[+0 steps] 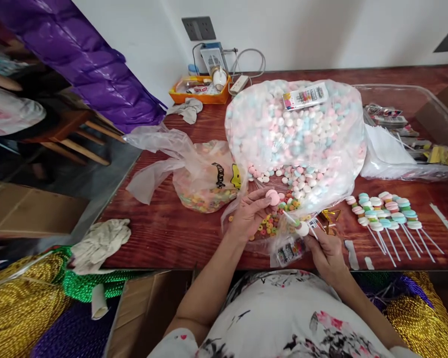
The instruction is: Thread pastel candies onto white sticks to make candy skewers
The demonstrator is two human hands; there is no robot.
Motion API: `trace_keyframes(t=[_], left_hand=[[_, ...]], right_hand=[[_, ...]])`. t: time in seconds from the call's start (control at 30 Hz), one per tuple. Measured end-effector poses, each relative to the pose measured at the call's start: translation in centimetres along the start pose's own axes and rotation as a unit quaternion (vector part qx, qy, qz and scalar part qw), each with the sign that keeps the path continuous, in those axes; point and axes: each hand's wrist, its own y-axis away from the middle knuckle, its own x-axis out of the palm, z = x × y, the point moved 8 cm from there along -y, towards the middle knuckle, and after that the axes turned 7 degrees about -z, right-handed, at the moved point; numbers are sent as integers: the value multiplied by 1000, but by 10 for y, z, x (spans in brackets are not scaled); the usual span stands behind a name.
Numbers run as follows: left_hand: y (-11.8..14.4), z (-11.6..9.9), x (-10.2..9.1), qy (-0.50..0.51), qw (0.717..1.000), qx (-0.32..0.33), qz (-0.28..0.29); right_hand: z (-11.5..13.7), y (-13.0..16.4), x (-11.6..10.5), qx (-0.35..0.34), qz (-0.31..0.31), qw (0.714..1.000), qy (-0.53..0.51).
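Note:
Between thumb and fingers of my left hand point(251, 211) is a pink round piece point(272, 197), shaped like a macaron shell. My right hand point(326, 251) grips a white stick point(312, 231) that carries a white round piece point(302, 228) and a small green ring; the stick's bare tip points up and left. Under both hands lie small coloured rings point(269, 226) in clear plastic. Just beyond, a big clear bag point(294, 129) spills pink, white and blue round pieces point(302, 181). To the right lie several finished-looking macaron sticks point(390, 214), side by side on the table.
A knotted plastic bag of coloured rings point(205, 194) stands on the left. An orange tray point(199, 94) sits at the back, a clear bin point(406, 159) at the right. A crumpled cloth point(100, 243) hangs over the front-left edge. Bead bundles point(18, 303) and a cardboard box point(145, 313) are below.

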Motion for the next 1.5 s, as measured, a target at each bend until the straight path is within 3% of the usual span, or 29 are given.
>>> trace_keyframes(t=[0.1, 0.2, 0.43, 0.7, 0.87, 0.97, 1.1, 1.3, 1.5], left_hand=[[19, 4, -8, 66, 997, 1, -38], [29, 6, -16, 70, 995, 25, -67], [36, 10, -25, 60, 992, 44, -103], [37, 16, -22, 49, 993, 64, -86], [42, 18, -25, -56, 987, 125, -86], [47, 12, -26, -179, 958, 206, -93], [58, -3, -17, -315, 887, 328, -85], [76, -19, 7, -412, 776, 479, 4], [81, -14, 10, -454, 746, 486, -22]], right_hand=[[11, -3, 14, -16, 26, 999, 10], [16, -3, 22, -16, 39, 999, 20], [21, 2, 22, -5, 48, 999, 24], [17, 5, 19, 7, 54, 998, 34], [10, 6, 22, 32, 81, 996, 30], [9, 9, 25, 45, 90, 995, 19], [12, 13, 30, 51, 94, 994, -14], [15, 14, 29, 67, 75, 992, -70], [18, 14, 38, 76, 81, 989, -95]])
